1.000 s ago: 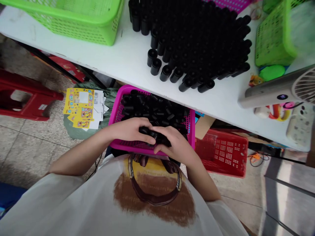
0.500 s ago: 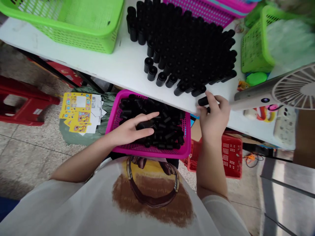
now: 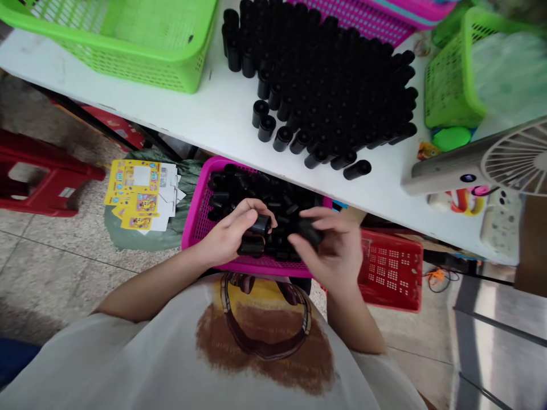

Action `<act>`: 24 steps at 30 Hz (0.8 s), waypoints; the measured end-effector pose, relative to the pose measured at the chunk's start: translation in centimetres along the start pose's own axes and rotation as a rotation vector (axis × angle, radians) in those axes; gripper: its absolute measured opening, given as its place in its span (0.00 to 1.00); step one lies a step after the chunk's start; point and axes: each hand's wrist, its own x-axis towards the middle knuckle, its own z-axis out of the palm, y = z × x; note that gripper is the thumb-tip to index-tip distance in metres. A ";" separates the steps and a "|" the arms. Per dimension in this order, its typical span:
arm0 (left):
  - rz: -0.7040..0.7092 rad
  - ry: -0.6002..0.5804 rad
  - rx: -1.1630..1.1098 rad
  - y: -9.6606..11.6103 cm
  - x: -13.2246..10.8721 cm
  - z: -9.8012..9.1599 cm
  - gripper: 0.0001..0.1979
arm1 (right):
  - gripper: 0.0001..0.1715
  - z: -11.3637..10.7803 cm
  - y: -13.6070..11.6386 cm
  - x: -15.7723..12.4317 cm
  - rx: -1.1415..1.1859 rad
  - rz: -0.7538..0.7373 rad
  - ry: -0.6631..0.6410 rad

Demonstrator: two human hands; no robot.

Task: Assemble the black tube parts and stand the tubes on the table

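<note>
A pink basket (image 3: 194, 216) full of loose black plastic tubes rests on my lap under the table edge. My left hand (image 3: 226, 236) is closed round a couple of black tubes (image 3: 255, 236) over the basket. My right hand (image 3: 337, 245) is closed on one black tube (image 3: 310, 230) beside it. On the white table (image 3: 213, 114) above, many black tubes (image 3: 333, 85) stand upright in a packed block. One tube (image 3: 356, 169) lies on its side at the block's near edge.
A green basket (image 3: 128, 34) sits at the table's far left, another green basket (image 3: 461, 80) at the right. A small fan (image 3: 491, 159) stands at the right edge. A red crate (image 3: 391, 270), a red stool (image 3: 38, 176) and yellow cartons (image 3: 139, 191) are on the floor.
My right hand left a black tube lying on the table at the block's edge and came back down to the pink basket. My left hand has closed on tubes.
</note>
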 end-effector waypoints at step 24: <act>0.094 0.105 0.215 -1.6 -0.5 -0.2 0.27 | 0.22 1.2 -0.9 -0.9 -0.130 -0.094 -0.081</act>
